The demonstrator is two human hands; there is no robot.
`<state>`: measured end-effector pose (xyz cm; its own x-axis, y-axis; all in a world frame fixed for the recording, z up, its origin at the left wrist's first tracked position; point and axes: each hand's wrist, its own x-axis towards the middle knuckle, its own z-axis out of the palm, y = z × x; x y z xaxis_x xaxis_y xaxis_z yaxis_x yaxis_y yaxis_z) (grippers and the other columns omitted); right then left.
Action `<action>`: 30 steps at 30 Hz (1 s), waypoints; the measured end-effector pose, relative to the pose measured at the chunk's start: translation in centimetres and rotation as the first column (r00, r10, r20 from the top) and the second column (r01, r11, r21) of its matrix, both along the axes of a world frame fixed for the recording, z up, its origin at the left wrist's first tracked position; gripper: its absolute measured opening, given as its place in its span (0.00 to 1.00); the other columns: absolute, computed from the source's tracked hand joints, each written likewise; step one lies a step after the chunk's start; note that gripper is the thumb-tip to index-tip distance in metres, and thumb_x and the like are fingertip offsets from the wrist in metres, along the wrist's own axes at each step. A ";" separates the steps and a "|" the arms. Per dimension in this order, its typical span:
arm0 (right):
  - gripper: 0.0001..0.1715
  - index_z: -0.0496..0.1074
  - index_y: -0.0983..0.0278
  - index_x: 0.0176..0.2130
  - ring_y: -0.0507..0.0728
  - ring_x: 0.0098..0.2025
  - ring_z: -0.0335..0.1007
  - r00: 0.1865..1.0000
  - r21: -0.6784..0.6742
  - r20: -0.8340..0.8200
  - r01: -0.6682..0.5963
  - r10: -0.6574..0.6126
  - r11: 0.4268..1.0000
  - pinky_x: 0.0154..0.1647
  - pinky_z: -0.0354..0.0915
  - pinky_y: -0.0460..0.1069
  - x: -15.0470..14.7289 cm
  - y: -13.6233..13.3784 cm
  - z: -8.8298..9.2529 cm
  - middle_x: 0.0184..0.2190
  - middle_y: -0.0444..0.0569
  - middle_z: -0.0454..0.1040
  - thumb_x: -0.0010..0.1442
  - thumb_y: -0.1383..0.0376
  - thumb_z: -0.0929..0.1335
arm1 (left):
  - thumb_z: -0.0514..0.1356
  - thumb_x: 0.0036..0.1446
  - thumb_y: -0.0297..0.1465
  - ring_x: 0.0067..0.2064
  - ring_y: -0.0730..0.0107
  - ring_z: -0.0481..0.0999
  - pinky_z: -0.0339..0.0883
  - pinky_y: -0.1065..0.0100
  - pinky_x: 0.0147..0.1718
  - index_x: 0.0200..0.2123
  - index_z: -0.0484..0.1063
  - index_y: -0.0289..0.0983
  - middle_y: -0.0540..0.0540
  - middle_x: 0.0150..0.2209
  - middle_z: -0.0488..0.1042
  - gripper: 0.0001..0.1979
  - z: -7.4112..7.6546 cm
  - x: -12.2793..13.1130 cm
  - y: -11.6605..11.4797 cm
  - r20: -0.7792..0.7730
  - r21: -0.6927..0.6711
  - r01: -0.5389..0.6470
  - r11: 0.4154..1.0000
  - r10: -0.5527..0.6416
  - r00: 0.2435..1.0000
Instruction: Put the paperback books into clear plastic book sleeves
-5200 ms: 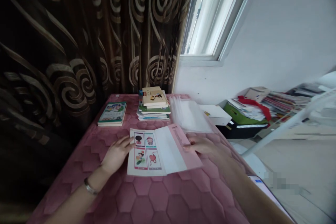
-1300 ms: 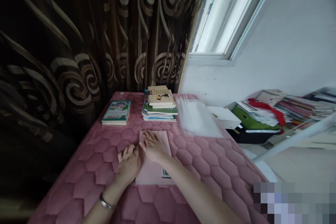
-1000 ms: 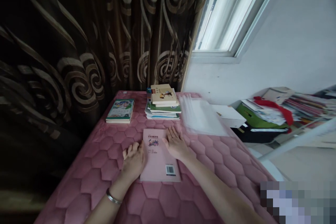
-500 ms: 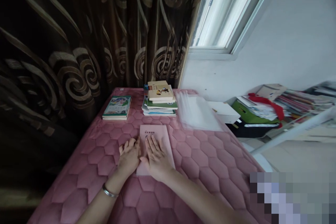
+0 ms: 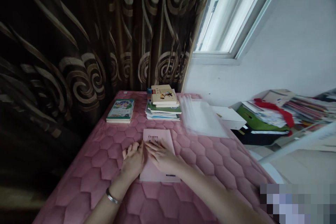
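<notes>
A pale pink book (image 5: 160, 174) with dark printing on its cover lies closed on the pink quilted bed surface, in front of me. My right hand (image 5: 162, 156) rests flat on the cover, fingers stretched toward the book's left edge. Along that left edge is my left hand (image 5: 133, 161), its fingers bent and its thumb side against the book; the exact grip of the fingertips is hidden. A metal bracelet (image 5: 112, 196) circles my left wrist.
Behind the book stands a stack of books (image 5: 164, 103). Green-covered books (image 5: 120, 110) lie at the far left, and clear plastic sheets (image 5: 204, 117) at the right. A white box (image 5: 228, 117) and piled papers (image 5: 267, 112) are beyond the bed's right side. A dark curtain (image 5: 126, 35) hangs behind.
My right hand has turned, its fingers sweeping left across the cover to the book's left edge. My left hand stays at that edge. The view has shifted slightly.
</notes>
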<state>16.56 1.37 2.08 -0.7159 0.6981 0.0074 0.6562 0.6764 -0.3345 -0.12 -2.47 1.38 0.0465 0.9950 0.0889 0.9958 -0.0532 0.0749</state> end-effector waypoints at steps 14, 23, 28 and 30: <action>0.36 0.54 0.66 0.65 0.64 0.70 0.33 0.943 0.098 0.059 0.322 -0.328 0.942 0.65 0.34 0.70 -3.6 4.4 -0.1 0.68 0.54 0.47 0.68 0.51 0.47 | 0.44 0.63 0.30 0.52 0.58 0.64 0.54 0.53 0.52 0.59 0.63 0.39 0.40 0.51 0.68 0.22 0.0 0.0 0.1 0.019 -0.048 -0.017 0.999 0.018 1.000; 0.39 0.46 0.72 0.67 0.67 0.70 0.24 0.809 0.073 0.187 0.555 -0.558 0.829 0.62 0.30 0.74 3.6 3.1 0.0 0.68 0.58 0.42 0.67 0.50 0.48 | 0.44 0.63 0.30 0.52 0.57 0.64 0.54 0.54 0.51 0.63 0.58 0.41 0.41 0.52 0.68 0.24 -0.1 0.1 0.3 0.023 -0.032 -0.020 0.999 0.021 1.000; 0.42 0.45 0.73 0.67 0.67 0.69 0.18 0.915 0.192 0.036 0.387 -0.401 0.902 0.64 0.26 0.71 -0.1 -1.6 0.4 0.69 0.58 0.34 0.65 0.48 0.52 | 0.43 0.63 0.28 0.54 0.58 0.61 0.53 0.53 0.52 0.64 0.54 0.42 0.40 0.55 0.65 0.26 0.5 -0.2 0.2 0.034 -0.114 -0.003 0.993 0.007 0.999; 0.43 0.43 0.72 0.68 0.67 0.70 0.20 0.955 0.158 0.011 0.292 -0.298 0.943 0.65 0.27 0.71 -1.9 -3.5 0.1 0.69 0.58 0.33 0.65 0.48 0.53 | 0.44 0.61 0.27 0.55 0.58 0.60 0.53 0.54 0.52 0.65 0.53 0.42 0.40 0.57 0.63 0.28 0.6 -0.4 0.1 0.036 -0.134 0.018 0.991 -0.013 0.999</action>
<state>14.64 -2.11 2.15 -0.4796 0.8707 0.1092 0.8434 0.4918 -0.2163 -0.53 -2.38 2.00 0.0614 0.9972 -0.0438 0.9915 -0.0559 0.1174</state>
